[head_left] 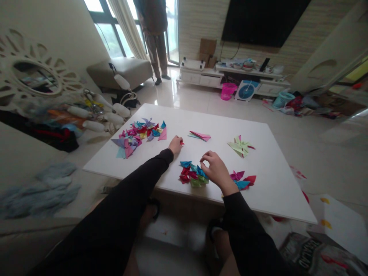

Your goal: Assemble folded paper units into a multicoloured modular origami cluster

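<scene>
My left hand (pixel 176 145) is over the middle of the white table (pixel 218 119), fingers closed on a small piece of red folded paper (pixel 182 143), most of it hidden by the fingers. My right hand (pixel 215 167) hovers at the near side with thumb and forefinger curved and slightly apart, no paper visible between them. Just left of and below it lies a pile of blue, red and green folded paper pieces (pixel 189 174). Beside the right wrist is another small group of pink, blue and red folded papers (pixel 243 182). Flat pink and green folded sheets (pixel 201 136) lie beyond both hands.
A large heap of colourful folded papers (pixel 138 134) covers the table's left part. Pale green folded papers (pixel 240 147) lie on the right. A person (pixel 155 34) stands by the window. A lamp with white shades (pixel 115 111) stands close to the table's left edge.
</scene>
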A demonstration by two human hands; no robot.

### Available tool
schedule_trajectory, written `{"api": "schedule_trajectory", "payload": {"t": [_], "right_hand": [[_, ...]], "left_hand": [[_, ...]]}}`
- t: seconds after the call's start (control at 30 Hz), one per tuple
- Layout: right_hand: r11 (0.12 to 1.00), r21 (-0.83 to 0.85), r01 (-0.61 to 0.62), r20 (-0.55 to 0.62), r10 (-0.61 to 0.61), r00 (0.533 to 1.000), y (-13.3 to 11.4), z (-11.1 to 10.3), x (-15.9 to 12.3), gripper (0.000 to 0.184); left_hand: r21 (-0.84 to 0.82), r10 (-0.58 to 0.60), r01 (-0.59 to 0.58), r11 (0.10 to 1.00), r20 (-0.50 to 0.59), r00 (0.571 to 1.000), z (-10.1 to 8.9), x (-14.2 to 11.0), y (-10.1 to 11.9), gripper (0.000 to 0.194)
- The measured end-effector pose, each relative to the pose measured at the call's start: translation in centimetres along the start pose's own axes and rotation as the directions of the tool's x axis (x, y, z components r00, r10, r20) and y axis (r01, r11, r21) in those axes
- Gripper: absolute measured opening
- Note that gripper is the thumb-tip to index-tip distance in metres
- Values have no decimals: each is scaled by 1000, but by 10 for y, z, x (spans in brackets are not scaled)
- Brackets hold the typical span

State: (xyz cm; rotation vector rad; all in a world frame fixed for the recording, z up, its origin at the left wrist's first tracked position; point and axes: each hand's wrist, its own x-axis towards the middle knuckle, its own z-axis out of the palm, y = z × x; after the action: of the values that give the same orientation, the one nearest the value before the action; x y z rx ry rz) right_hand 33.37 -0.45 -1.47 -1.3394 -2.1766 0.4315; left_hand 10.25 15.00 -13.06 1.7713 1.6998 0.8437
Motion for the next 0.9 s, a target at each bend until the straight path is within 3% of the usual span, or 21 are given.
{"api": "schedule_trajectory", "payload": {"t": [0.1, 0.2, 0.3, 0.37, 0.43, 0.7, 0.9], "right_hand": [[1000, -11, -12, -21, 12, 1000, 3, -7, -1, 12], [999, -10, -43, -49, 42, 998, 5, -14, -3, 12], [998, 21, -59, -75, 60, 995, 5, -18, -3, 12], [998, 33, -52, -94, 55, 994, 4, -18, -5, 12], [999, 24, -36, -104, 38, 994, 3, -16, -7, 11], [990, -131, 48, -188, -72, 979, 6, -14, -20, 12], [965, -252, 68, -165, -112, 980, -16, -24, -22, 13]], "left_hand": [[-66, -9, 8, 998, -19, 1000, -10, -17, 20, 18], [-216, -16, 14, 976, -8, 1000, -22, -52, 52, 23], [-572, -32, 67, 818, 70, 997, -32, -98, 81, 35], [-678, 11, 81, 731, 130, 991, -36, -122, 92, 42], [-697, 58, 56, 715, 139, 989, -36, -135, 95, 43], [-651, 285, -108, 752, 172, 943, -18, -108, 87, 32], [-595, 364, -202, 778, 165, 917, -22, -99, 90, 28]]}}
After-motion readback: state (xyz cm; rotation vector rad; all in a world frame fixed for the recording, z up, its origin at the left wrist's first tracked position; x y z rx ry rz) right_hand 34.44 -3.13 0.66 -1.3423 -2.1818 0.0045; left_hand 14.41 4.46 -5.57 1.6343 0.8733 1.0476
